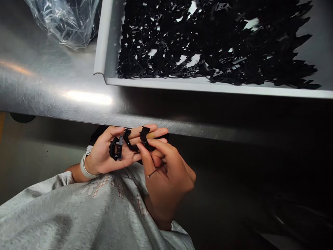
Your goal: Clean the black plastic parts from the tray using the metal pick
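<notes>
My left hand lies palm up with its fingers stretched out, bearing several small black plastic parts. A notched black clip-like part with grey pins rests on the palm. Beside it a bent black plastic piece lies across the fingers, its upper end by my thumb. My right hand pinches another bent black piece between thumb and forefinger, above the left fingers. A thin metal pin sticks out from the curled fingers of my right hand; its other end is hidden.
A white tray heaped with black plastic parts stands on the metal table ahead. A clear plastic bag lies left of the tray. The table's front edge runs just beyond my hands.
</notes>
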`<state>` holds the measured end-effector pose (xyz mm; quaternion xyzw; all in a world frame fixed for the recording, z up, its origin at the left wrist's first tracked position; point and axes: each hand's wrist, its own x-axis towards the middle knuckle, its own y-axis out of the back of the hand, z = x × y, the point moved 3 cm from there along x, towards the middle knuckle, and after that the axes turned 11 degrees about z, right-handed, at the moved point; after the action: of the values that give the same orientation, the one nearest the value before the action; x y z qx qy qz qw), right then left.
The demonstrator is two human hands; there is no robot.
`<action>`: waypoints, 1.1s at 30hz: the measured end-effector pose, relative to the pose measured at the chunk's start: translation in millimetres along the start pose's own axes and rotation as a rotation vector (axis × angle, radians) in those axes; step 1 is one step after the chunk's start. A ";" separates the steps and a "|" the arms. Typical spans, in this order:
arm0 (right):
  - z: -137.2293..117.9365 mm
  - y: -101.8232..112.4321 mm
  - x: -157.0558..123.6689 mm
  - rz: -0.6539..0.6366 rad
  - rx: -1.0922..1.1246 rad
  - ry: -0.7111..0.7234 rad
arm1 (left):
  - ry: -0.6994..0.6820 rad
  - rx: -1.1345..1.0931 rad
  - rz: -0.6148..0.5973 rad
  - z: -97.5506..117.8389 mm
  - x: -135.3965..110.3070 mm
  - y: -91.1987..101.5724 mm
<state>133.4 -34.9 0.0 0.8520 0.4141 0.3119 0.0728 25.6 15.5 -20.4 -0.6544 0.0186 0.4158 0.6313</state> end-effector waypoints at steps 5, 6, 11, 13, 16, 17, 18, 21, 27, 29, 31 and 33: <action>2.3 -3.7 0.3 -0.032 -0.023 -0.014 | 0.001 -0.019 0.003 0.5 0.0 2.9; 3.0 -3.3 0.0 -0.025 -0.021 -0.020 | 0.007 -0.021 0.015 0.2 0.4 2.6; 2.5 2.7 -4.3 -0.040 0.005 -0.053 | 0.026 -0.045 0.076 -1.5 1.1 -0.7; -2.1 3.0 -7.3 -0.099 0.016 -0.036 | 0.011 -0.069 0.107 -1.4 0.4 -1.9; -11.6 -0.9 -11.7 -0.175 -0.008 0.040 | -0.035 -0.094 0.142 0.2 -1.1 -4.1; -14.0 -3.2 -12.8 -0.195 -0.016 0.057 | -0.052 -0.098 0.150 0.9 -1.4 -4.8; -15.7 -5.6 -13.7 -0.210 -0.021 0.065 | -0.071 -0.100 0.158 1.7 -1.7 -5.3; -17.8 -12.5 -15.2 -0.255 -0.021 0.051 | -0.135 -0.107 0.192 4.0 -2.0 -5.0; -21.1 -15.6 -14.1 -0.276 0.028 0.020 | -0.236 -0.127 0.239 6.6 -1.8 -5.3; -21.9 -13.7 -12.8 -0.280 0.018 0.020 | -0.238 -0.127 0.242 6.4 -2.5 -6.7; -21.9 -11.0 -10.8 -0.277 -0.013 0.034 | -0.236 -0.120 0.234 6.3 -3.7 -7.8; -21.7 -8.2 -8.2 -0.282 -0.057 0.064 | -0.233 -0.101 0.211 6.3 -4.7 -8.3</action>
<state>111.3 -38.7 10.3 0.7726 0.5227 0.3372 0.1270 23.8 20.1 -10.1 -0.6271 -0.0072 0.5533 0.5482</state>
